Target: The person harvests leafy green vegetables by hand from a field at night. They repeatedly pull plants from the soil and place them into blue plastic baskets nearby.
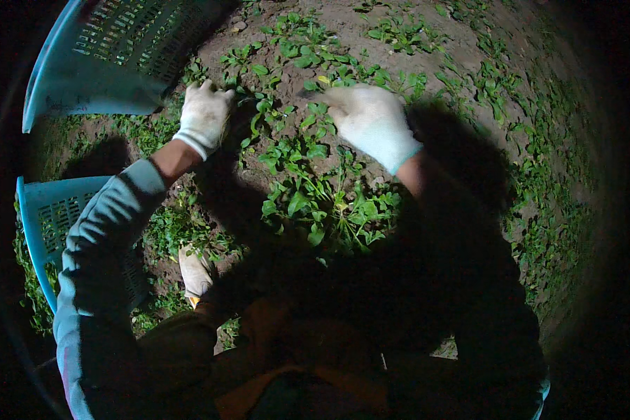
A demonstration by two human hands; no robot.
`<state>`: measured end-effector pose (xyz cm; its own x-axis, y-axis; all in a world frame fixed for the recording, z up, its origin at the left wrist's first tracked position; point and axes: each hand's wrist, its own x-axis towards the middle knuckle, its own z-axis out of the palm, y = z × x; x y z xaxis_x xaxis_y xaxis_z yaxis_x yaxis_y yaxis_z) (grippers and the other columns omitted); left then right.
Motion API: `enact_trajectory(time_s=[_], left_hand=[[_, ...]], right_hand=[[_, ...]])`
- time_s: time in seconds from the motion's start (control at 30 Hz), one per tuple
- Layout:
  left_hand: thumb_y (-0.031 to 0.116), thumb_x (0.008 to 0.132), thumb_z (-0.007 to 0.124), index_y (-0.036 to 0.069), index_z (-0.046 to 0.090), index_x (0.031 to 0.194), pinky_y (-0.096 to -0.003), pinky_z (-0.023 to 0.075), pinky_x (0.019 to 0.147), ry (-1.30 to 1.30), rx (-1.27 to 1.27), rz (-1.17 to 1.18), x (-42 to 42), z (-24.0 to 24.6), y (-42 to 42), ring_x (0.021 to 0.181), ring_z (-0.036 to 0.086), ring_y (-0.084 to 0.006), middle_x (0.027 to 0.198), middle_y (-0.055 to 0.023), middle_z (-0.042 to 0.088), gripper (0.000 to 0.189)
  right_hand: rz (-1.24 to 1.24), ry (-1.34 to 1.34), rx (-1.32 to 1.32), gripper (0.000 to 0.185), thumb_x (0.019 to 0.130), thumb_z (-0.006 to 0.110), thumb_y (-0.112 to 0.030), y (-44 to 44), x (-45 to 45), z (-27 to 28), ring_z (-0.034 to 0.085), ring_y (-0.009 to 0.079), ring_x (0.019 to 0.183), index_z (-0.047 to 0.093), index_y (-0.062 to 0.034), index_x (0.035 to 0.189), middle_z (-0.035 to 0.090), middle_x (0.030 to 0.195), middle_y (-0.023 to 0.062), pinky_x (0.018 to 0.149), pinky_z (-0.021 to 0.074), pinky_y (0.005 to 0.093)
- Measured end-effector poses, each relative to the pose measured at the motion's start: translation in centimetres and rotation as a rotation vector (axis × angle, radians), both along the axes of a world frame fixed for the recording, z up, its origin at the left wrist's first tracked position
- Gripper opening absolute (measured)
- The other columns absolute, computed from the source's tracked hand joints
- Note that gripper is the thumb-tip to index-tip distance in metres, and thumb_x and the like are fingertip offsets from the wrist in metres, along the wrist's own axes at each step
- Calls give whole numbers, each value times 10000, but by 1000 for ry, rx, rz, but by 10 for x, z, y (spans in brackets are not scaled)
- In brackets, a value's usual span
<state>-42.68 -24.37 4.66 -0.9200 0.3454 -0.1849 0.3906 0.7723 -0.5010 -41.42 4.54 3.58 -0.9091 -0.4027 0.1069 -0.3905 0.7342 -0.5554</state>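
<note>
My left hand (pixel 206 113), in a white knit glove, is low over the soil near the upper crate, its fingers bent among small leaves. Whether it grips anything is hidden. My right hand (pixel 370 121), also gloved and somewhat blurred, reaches in from the right with its fingers pointing left. A thin dark shape (pixel 308 95) shows by its fingertips, too unclear to name. Between and below my hands grow low leafy green plants (pixel 299 152). A larger rosette of leaves (pixel 341 212) spreads nearer to me, partly in shadow.
A blue slotted plastic crate (pixel 110 86) stands at the upper left. Another blue crate (pixel 63 197) lies below it, partly behind my left sleeve (pixel 110 210). A pale shoe or glove (pixel 194 270) rests on the ground. More green plants (pixel 496 89) cover the soil at right.
</note>
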Motion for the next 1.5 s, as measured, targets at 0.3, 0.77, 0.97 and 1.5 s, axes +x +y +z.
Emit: enact_trajectory(time_s=[0.3,0.77,0.97,1.5], left_hand=[[91,818,483,113,576,1141,-374,468,862,176,876,-152,-75,-24,19,996,573,-316,1103,-161,569,337],[100,757,508,5,622,793,-436,512,690,52,511,-201,-178,-63,46,800,618,-380,822,-219,631,152],[133,790,539,10,584,840,-437,488,672,188,652,-63,-161,-56,49,787,615,-368,818,-209,627,140],[36,786,438,170,477,1273,-410,507,786,-57,570,-661,-114,-5,238,964,602,-344,1318,-147,459,506]], right_hand=[[-163,50,-29,291,782,492,-245,-37,-73,3,605,377,816,673,-99,957,640,871,181,746,478,469],[-197,-201,141,257,725,522,-182,-56,-107,1,615,382,873,691,-87,894,644,910,204,799,488,463],[-111,-153,97,243,694,516,-140,-49,-99,14,620,369,872,687,-83,857,652,884,180,766,502,456],[-243,-14,-590,234,833,551,-78,142,-49,-86,595,193,755,610,-18,1051,643,896,131,667,465,316]])
